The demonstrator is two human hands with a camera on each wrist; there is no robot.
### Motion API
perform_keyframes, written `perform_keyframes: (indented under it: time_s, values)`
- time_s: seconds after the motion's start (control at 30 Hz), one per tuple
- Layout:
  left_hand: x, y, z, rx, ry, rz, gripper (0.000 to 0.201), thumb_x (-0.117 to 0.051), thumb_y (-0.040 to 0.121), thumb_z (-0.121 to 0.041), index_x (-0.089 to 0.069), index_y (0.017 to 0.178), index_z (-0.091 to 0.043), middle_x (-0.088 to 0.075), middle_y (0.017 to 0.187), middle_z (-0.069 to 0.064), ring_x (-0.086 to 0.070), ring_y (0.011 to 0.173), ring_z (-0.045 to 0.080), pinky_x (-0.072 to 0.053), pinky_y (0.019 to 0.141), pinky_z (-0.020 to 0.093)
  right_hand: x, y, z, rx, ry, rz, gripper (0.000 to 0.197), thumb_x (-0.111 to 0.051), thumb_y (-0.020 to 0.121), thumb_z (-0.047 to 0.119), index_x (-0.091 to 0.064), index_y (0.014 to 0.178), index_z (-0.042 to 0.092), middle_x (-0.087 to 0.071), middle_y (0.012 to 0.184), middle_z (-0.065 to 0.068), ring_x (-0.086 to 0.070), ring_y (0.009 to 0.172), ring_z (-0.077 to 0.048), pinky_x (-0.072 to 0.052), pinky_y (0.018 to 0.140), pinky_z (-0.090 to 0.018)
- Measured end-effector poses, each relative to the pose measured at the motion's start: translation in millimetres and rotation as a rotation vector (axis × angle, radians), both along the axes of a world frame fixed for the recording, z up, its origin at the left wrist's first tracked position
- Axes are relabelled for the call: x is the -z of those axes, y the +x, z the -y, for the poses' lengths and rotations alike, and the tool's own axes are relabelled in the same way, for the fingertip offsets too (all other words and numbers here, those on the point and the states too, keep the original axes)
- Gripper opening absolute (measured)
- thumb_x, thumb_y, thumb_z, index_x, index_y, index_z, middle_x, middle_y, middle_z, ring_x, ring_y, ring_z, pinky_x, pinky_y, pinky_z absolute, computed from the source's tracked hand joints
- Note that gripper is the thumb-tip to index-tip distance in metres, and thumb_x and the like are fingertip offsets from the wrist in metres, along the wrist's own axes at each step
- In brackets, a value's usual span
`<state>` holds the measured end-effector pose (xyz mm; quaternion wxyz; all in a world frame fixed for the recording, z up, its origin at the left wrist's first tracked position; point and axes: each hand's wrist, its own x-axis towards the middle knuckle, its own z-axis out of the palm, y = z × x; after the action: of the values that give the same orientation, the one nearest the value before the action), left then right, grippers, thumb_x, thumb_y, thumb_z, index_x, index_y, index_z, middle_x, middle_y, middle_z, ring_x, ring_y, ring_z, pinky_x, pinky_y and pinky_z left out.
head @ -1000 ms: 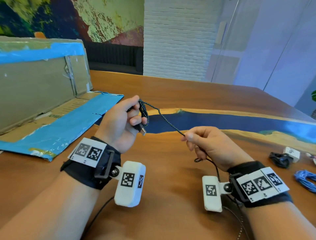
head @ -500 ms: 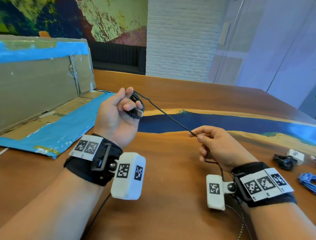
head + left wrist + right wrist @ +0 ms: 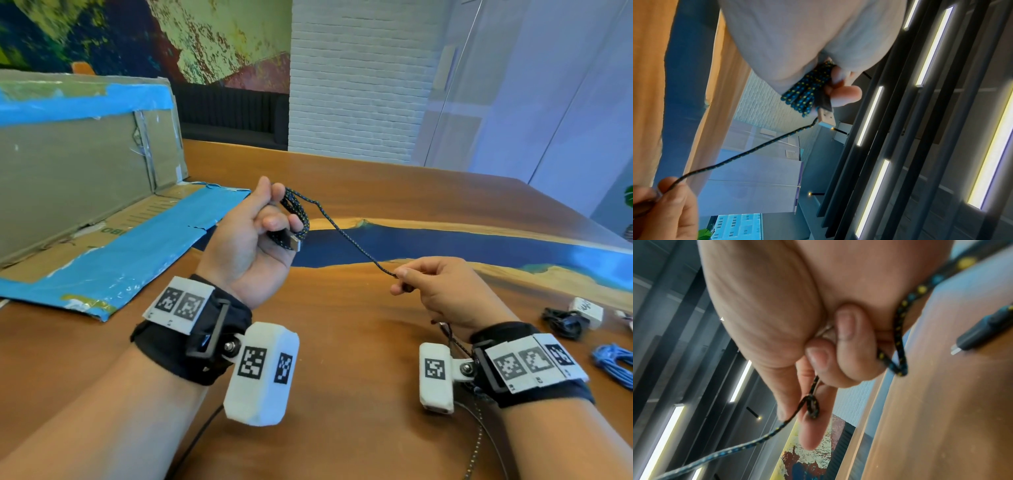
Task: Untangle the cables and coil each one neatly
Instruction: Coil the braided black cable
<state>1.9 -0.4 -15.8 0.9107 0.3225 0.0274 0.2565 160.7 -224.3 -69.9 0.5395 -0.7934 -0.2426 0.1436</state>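
Observation:
A black braided cable (image 3: 346, 236) with blue and yellow flecks runs between my two hands above the wooden table (image 3: 342, 342). My left hand (image 3: 253, 240) grips several wound loops of it (image 3: 805, 91), with the USB plug (image 3: 294, 242) (image 3: 826, 121) sticking out below the fingers. My right hand (image 3: 435, 287) pinches the free strand (image 3: 812, 389) between thumb and fingers; a small knot-like loop (image 3: 812, 407) sits by the fingertips. The rest of the cable trails under my right wrist, and its small plug (image 3: 978, 340) lies on the table.
A flattened cardboard box (image 3: 85, 192) with blue tape stands at the left. At the right edge lie a coiled black cable (image 3: 561, 322), a white charger block (image 3: 587, 308) and a coiled blue cable (image 3: 613, 363). A blue resin strip (image 3: 445, 246) crosses the table.
My left hand has turned and wound the cable into loops, rising a little then settling. My right hand keeps feeding the strand, shifted slightly right.

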Motion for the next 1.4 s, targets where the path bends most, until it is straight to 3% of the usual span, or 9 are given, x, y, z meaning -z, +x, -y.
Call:
perform_keyframes:
  time_s: [0.2,0.6,0.67,0.73,0.83,0.93,1.07,1.3,1.4]
  values:
    - [-4,1,-34,-0.252,-0.239,0.047,0.028,-0.054,0.106,-0.028,-0.064,0.086,-0.011,-0.041,0.050,-0.010,-0.049,0.043,0.004,-0.053,0.058,0.021,3,0,2,-0.077,0.220,-0.132,0.017,-0.073,0.088,0.002,-0.077,0.077,0.014,-0.065,0.079,-0.013,-0.038,0.048,-0.010,-0.031,0.038,-0.021]
    - [-1,-2,-72,-0.377,-0.291,0.098,0.021,-0.048,0.107,-0.016,-0.058,0.090,-0.010,-0.051,0.049,-0.010,-0.049,0.044,0.005,-0.052,0.060,0.021,-9,-14,-11,-0.296,-0.191,-0.026,0.044,-0.041,0.110,0.034,-0.063,0.082,0.008,-0.038,0.049,0.001,-0.027,0.043,-0.014,-0.028,0.044,-0.025]
    - [0,-2,-71,-0.377,-0.213,0.030,0.021,-0.048,0.109,-0.022,-0.059,0.095,-0.011,-0.045,0.048,-0.011,-0.045,0.045,0.005,-0.052,0.062,0.021,-13,-9,-13,-0.278,-0.277,0.005,0.043,-0.041,0.110,0.035,-0.066,0.087,0.009,-0.056,0.057,-0.001,-0.047,0.051,-0.018,-0.040,0.054,-0.026]
    - [3,0,-68,-0.355,-0.147,-0.030,0.023,-0.048,0.109,-0.024,-0.062,0.098,-0.010,-0.035,0.049,-0.010,-0.043,0.046,0.006,-0.053,0.064,0.023,-17,1,-15,-0.207,-0.363,0.164,0.028,-0.049,0.108,0.034,-0.074,0.102,0.023,-0.076,0.090,0.008,-0.068,0.084,-0.011,-0.049,0.080,-0.026]
    - [6,4,-57,-0.291,-0.052,-0.111,0.024,-0.049,0.108,-0.025,-0.063,0.096,-0.010,-0.029,0.051,-0.008,-0.042,0.047,0.008,-0.051,0.066,0.025,-30,17,-18,-0.054,-0.273,0.234,0.019,-0.058,0.104,0.027,-0.070,0.114,0.037,-0.071,0.122,0.009,-0.063,0.115,-0.009,-0.046,0.103,-0.035]
    - [7,7,-41,-0.248,0.048,-0.184,0.024,-0.051,0.107,-0.026,-0.063,0.093,-0.009,-0.029,0.053,-0.005,-0.041,0.054,0.014,-0.050,0.069,0.030,-63,15,-26,0.071,-0.009,0.256,0.017,-0.061,0.103,0.022,-0.070,0.110,0.034,-0.071,0.122,0.003,-0.066,0.114,-0.014,-0.050,0.094,-0.036]
    - [4,7,-22,-0.292,0.229,-0.247,0.027,-0.053,0.106,-0.022,-0.061,0.082,-0.011,-0.032,0.049,-0.005,-0.040,0.048,0.012,-0.050,0.068,0.031,-92,-31,-54,-0.097,0.311,0.073,0.016,-0.061,0.102,0.023,-0.067,0.117,0.022,-0.074,0.118,-0.010,-0.071,0.111,-0.025,-0.056,0.100,-0.040]
    - [6,4,-18,-0.362,0.497,-0.247,0.026,-0.061,0.101,-0.022,-0.067,0.080,-0.009,-0.044,0.054,0.000,-0.048,0.052,0.019,-0.046,0.074,0.042,-55,-116,-85,-0.523,0.120,-0.336,0.056,-0.072,0.088,0.034,-0.042,0.134,0.023,-0.075,0.110,-0.018,-0.071,0.107,-0.040,-0.051,0.097,-0.047]
    - [4,1,-22,-0.350,0.528,-0.234,0.026,-0.059,0.103,-0.022,-0.065,0.083,-0.007,-0.037,0.053,-0.001,-0.042,0.048,0.015,-0.046,0.068,0.034,-60,-119,-81,-0.564,0.188,-0.388,0.044,-0.069,0.095,0.019,-0.043,0.131,0.017,-0.069,0.085,-0.018,-0.067,0.081,-0.036,-0.059,0.075,-0.044]
